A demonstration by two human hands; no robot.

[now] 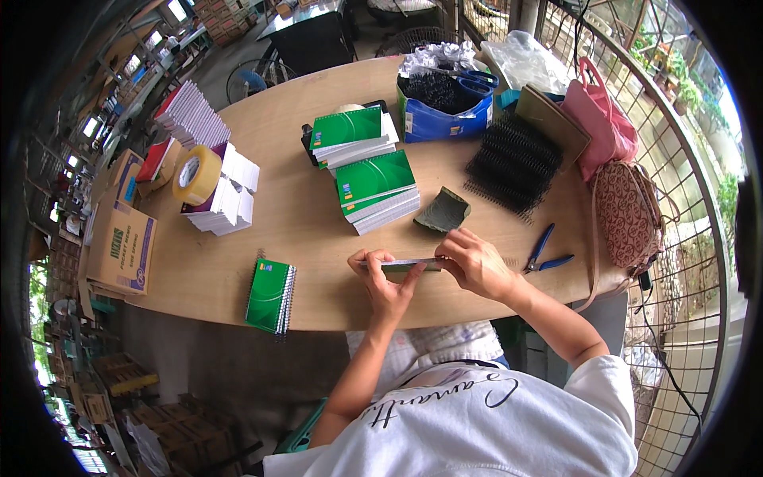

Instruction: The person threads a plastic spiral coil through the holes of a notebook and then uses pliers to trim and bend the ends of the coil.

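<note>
Near the table's front edge my left hand point(383, 288) grips a small notepad point(407, 268) edge-on, thumb below and fingers behind it. My right hand point(477, 264) is pinched at the notepad's right end; whatever lies between its fingertips is hidden. Just beyond the hands rests a dark green curved scrap point(443, 211). Blue-handled cutting pliers point(546, 254) lie to the right of my right hand. Two stacks of green-covered notepads point(377, 180) stand behind my left hand. Several coil-bound green notepads point(269, 292) lie in a small pile at the front left.
Black wire coils point(515, 163) are heaped at the right, near a pink bag point(598, 119) and a patterned bag point(628, 207). A blue container point(445, 119) holds more coils and scissors. Left stand white pads point(226, 195), a tape roll point(196, 176) and a cardboard box point(119, 242).
</note>
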